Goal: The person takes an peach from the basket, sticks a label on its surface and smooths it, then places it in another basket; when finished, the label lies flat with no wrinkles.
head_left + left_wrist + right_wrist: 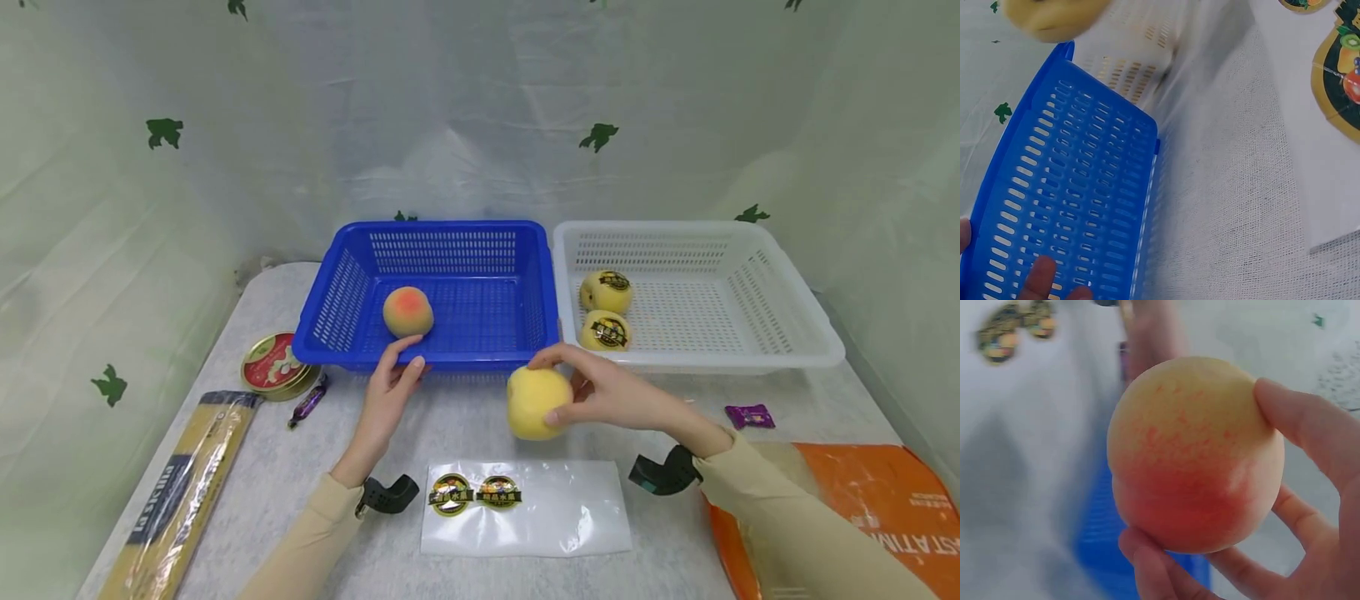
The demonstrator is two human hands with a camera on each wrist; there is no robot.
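My right hand (611, 392) holds a peach (1197, 456) between thumb and fingers, just in front of the blue basket. Its yellow side faces the head camera, while a red blush shows in the right wrist view. At the blue basket's (480, 362) front rim is my left hand (386, 400), one finger over the rim and the thumb outside the wall. Another peach (408, 312) lies inside that basket, close to these fingers. Two yellow fruits (606, 292) with black-and-gold stickers sit in the left part of the white basket (720, 360).
A white sheet (562, 517) with two stickers lies in front of me. To the left are a round tin (277, 364), a purple-wrapped candy (307, 404) and a long spaghetti pack (180, 500). Rightward lie another purple candy (750, 416) and an orange bag (870, 492).
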